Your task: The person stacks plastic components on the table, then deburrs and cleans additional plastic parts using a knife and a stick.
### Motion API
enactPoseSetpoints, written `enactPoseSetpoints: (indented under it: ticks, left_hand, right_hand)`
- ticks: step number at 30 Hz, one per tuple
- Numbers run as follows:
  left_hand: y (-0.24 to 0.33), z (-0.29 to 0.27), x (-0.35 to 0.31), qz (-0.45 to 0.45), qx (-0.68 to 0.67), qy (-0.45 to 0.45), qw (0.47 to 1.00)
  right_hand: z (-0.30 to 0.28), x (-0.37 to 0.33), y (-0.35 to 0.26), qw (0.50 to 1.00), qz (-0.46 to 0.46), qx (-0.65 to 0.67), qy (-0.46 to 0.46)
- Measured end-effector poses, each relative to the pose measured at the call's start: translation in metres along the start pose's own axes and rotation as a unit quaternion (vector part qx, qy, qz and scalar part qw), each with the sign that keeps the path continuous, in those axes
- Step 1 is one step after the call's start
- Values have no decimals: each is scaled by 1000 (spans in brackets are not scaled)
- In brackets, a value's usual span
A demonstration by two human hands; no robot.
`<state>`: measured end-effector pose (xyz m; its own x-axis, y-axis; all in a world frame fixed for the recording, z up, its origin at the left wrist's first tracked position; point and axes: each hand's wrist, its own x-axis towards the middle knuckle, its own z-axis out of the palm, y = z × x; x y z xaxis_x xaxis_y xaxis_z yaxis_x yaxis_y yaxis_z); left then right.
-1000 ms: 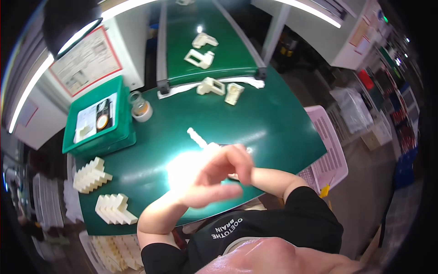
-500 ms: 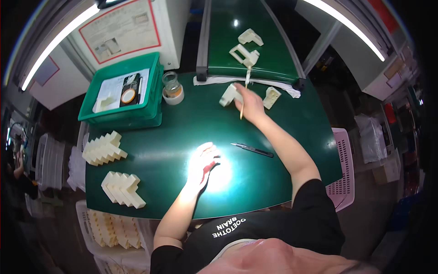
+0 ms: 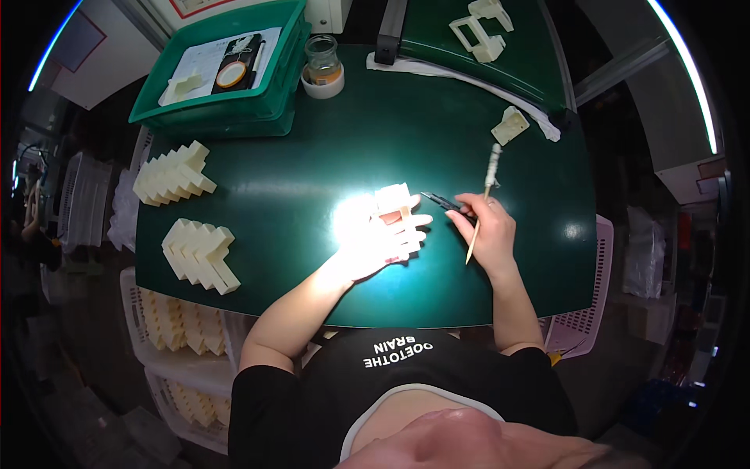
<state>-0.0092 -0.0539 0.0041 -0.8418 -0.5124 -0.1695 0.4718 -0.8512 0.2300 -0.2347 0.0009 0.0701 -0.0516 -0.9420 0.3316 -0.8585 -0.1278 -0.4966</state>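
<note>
One cream part [image 3: 392, 194] has come from beside the conveyor [image 3: 437, 43] into the left hand [image 3: 375, 244], which grips it above the bench [image 3: 273, 160]. The right hand [image 3: 494, 232], keeping the swab [image 3: 492, 168], now reaches the knife [image 3: 440, 201], near the part; whether it's lifted is unclear.

Cream part [image 3: 392, 194], black knife [image 3: 444, 203], dark green tabletop [image 3: 273, 160]

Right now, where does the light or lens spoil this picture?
In the head view, glare bleaches the left hand and the cream part it holds; also in the head view, the front edge of the green table bows, and the picture's corners fall black.
</note>
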Motion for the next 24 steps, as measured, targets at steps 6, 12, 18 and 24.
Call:
enactPoseSetpoints:
  ticks: [6,12,18,24]
  left_hand:
    - [-3,-6,3,-28,-50,36,998]
    - [-1,-6,7,-51,-88,24,995]
    - [1,-11,4,-53,-81,-17,995]
    - [1,-8,1,-39,-101,-17,994]
  right_hand:
    - [3,-10,37,995,3,-92,-35]
    - [14,-5,44,998,22,-38,-40]
    - [17,-5,37,996,79,25,-11]
    - [21,-6,34,993,87,82,11]
